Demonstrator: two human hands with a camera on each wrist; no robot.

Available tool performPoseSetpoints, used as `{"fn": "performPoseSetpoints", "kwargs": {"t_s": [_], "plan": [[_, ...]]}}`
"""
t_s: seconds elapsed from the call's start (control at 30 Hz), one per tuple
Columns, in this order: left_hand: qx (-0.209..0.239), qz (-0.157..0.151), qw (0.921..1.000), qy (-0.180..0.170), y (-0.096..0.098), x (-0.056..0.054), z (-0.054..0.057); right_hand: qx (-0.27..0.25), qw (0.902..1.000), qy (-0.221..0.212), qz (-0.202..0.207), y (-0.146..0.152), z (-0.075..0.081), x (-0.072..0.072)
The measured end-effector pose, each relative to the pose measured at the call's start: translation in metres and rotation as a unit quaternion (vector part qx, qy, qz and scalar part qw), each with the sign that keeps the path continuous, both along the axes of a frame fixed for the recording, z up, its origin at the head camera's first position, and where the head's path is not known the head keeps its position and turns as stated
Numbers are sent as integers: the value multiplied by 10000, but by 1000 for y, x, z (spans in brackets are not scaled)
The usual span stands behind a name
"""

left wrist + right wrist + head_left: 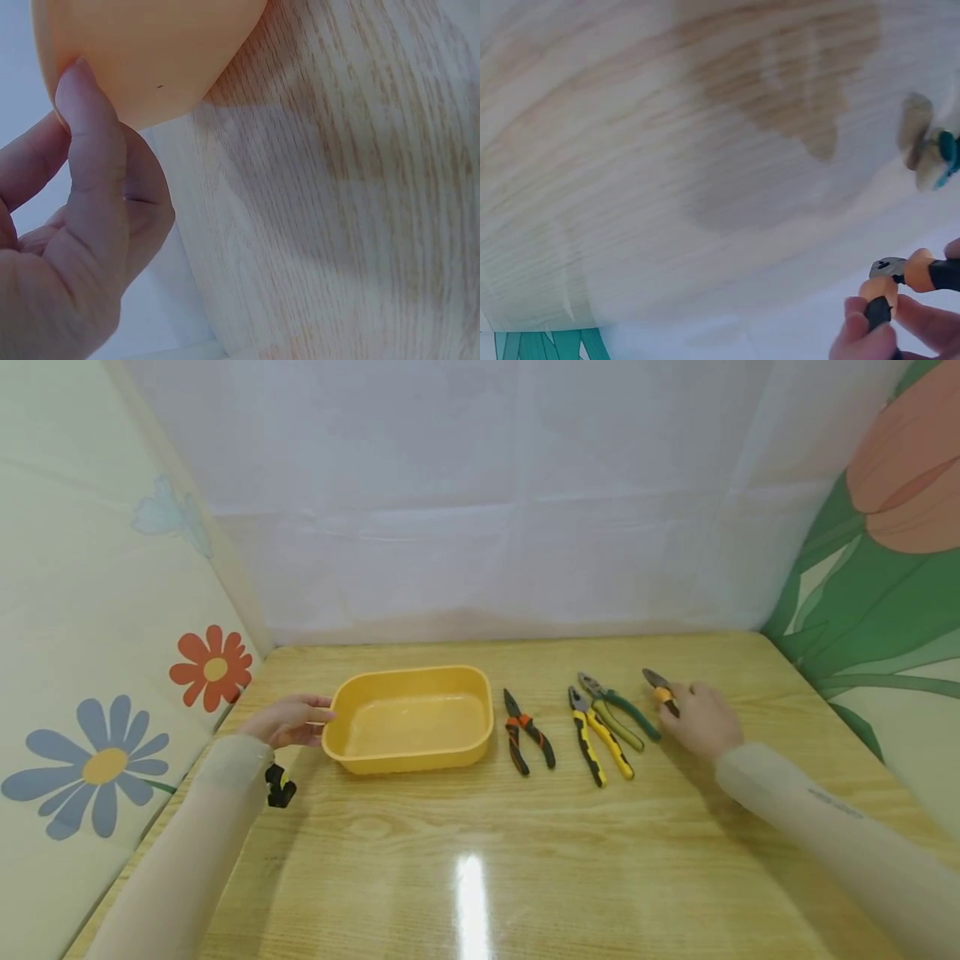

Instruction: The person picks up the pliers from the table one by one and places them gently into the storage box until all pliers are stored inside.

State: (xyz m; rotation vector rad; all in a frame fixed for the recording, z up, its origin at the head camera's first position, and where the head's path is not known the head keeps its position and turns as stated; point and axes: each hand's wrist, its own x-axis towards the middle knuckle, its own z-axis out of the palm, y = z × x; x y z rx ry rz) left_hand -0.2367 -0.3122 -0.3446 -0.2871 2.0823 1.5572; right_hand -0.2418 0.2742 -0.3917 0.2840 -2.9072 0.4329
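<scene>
My left hand (pixel 288 722) pinches the left end of a yellow plastic basin (pixel 408 727); the left wrist view shows the thumb (pixel 90 120) on the basin's outer wall (pixel 172 52) near the rim. On the right side of the table, my right hand (pixel 705 718) grips pliers with orange and black handles (pixel 663 694). Their metal head points away to the far left, and the palm hides most of the handles in the head view. In the right wrist view, the fingers (pixel 922 319) lie around the handles of these pliers (pixel 919 271).
Between basin and right hand lie orange-and-black long-nose pliers (pixel 513 722), yellow-and-black pliers (pixel 600 735) and green-handled pliers (pixel 618 706). A white cloth (pixel 480 552) hangs behind the wooden table (pixel 375 860). Flower-printed panels (pixel 97 635) flank both sides.
</scene>
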Motion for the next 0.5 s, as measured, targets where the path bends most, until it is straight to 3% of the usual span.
{"fn": "performPoseSetpoints", "kwargs": {"t_s": [0.5], "plan": [[-76, 24, 10000, 0, 0, 1, 1, -74, 9996, 238, 138, -16, 23, 16]]}}
